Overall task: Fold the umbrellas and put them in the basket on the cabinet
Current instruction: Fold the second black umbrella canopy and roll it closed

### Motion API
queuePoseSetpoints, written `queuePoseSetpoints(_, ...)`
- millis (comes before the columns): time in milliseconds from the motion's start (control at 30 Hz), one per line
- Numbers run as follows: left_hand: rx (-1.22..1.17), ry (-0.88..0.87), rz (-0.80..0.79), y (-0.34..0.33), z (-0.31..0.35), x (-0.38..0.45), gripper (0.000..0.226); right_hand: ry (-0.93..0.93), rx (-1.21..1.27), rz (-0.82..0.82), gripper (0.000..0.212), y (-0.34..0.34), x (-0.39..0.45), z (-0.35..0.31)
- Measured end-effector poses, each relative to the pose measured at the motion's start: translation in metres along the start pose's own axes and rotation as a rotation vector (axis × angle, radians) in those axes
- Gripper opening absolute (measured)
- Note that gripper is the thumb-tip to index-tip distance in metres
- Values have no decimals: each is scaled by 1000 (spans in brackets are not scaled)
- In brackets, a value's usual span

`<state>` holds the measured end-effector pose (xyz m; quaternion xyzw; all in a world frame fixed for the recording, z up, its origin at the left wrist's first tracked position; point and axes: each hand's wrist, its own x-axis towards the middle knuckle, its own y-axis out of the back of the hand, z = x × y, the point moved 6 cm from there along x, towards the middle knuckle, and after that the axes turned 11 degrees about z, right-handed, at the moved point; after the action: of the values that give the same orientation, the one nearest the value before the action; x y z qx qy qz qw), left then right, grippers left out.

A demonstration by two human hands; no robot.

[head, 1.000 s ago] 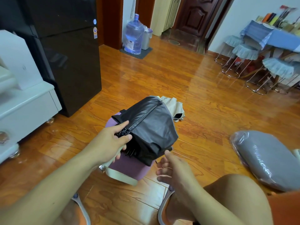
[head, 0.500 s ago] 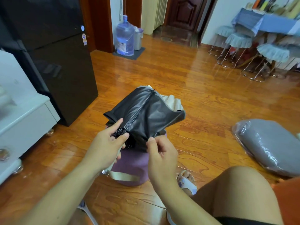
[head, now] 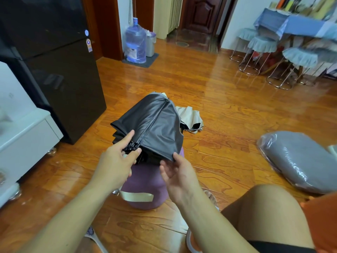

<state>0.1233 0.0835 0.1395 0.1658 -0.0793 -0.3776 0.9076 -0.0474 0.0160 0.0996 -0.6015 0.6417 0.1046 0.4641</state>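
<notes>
Right hand [head: 177, 172] shifted rightward, pinching black umbrella [head: 153, 125] canopy edge.

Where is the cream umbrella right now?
Head view, centre: the cream umbrella lies on the wooden floor, just right of and behind the black umbrella.

A lived-in home, likely the dining end of a living room.

Polished wood floor [head: 228, 99], tall black fridge [head: 54, 70], water jug [head: 135, 42] by a doorway, covered stools [head: 262, 45] beside a blurred clothed table [head: 299, 24].
</notes>
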Motion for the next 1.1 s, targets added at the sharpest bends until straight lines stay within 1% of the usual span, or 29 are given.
queuePoseSetpoints(67, 16, -12, -3, 1, 0, -1, 59, 104, -45, 13, 14, 0, 2, -13)
queuePoseSetpoints(100, 27, -20, -10, 1, 0, -1, 59, 75, -56, -23, 13, -2, 3, -17)
queuePoseSetpoints(167, 59, -48, -26, 3, 1, -1, 59, -62, -53, -95, 21, -5, 5, -23)
queuePoseSetpoints(200, 73, -63, -31, 3, 3, -2, 59, -98, -81, -106, 25, -6, 4, -26)
queuePoseSetpoints(233, 89, -76, -32, 4, 4, -2, 59, -91, -120, -107, 27, -5, 8, -31)
queuePoseSetpoints(267, 110, -87, -30, 4, 5, -3, 59, -43, -152, -93, 26, -5, 13, -38)
queuePoseSetpoints(367, 193, -120, -23, 3, 6, -2, 60, 201, -137, -54, 16, -3, 21, -61)
queuePoseSetpoints(400, 203, -130, -22, 3, 5, -2, 60, 220, -140, -52, 15, 0, 19, -63)
queuePoseSetpoints(433, 209, -136, -22, 2, 3, -1, 60, 151, -109, -73, 17, 2, 17, -60)
queuePoseSetpoints(467, 211, -141, -26, 2, 2, 0, 60, 17, -65, -123, 23, 1, 13, -55)
queuePoseSetpoints(500, 208, -145, -28, 2, 2, 0, 60, -106, -18, -165, 32, -1, 9, -52)
queuePoseSetpoints(533, 206, -151, -27, 1, 2, 1, 60, -184, 14, -200, 40, -3, 7, -52)
queuePoseSetpoints(567, 215, -161, -22, 1, 1, 1, 60, -211, 14, -211, 43, -4, 6, -54)
queuePoseSetpoints(600, 230, -169, -18, 1, 1, 1, 61, -212, -11, -211, 41, -6, 5, -56)
queuePoseSetpoints(667, 260, -168, -18, 0, -2, 0, 63, -195, -65, -179, 30, -6, 6, -55)
queuePoseSetpoints(733, 289, -160, -23, -1, -2, -2, 63, -86, -111, -135, 20, -6, 7, -57)
queuePoseSetpoints(800, 367, -184, -34, -5, 1, -5, 63, 108, -103, -94, 16, -7, 3, -73)
queuePoseSetpoints(833, 418, -207, -30, -6, 4, -6, 63, 214, -141, -86, 14, -12, -4, -83)
queuePoseSetpoints(900, 530, -253, -31, -6, 9, -9, 65, 382, -300, -97, 13, -36, -24, -100)
queuePoseSetpoints(967, 597, -297, -57, -9, 14, -13, 66, 423, -438, -104, 9, -66, -34, -109)
queuePoseSetpoints(1033, 663, -379, -86, -14, 21, -21, 66, 384, -524, -92, 4, -93, -35, -113)
queuePoseSetpoints(1100, 725, -441, -113, -19, 30, -31, 65, 347, -604, -65, 4, -111, -30, -114)
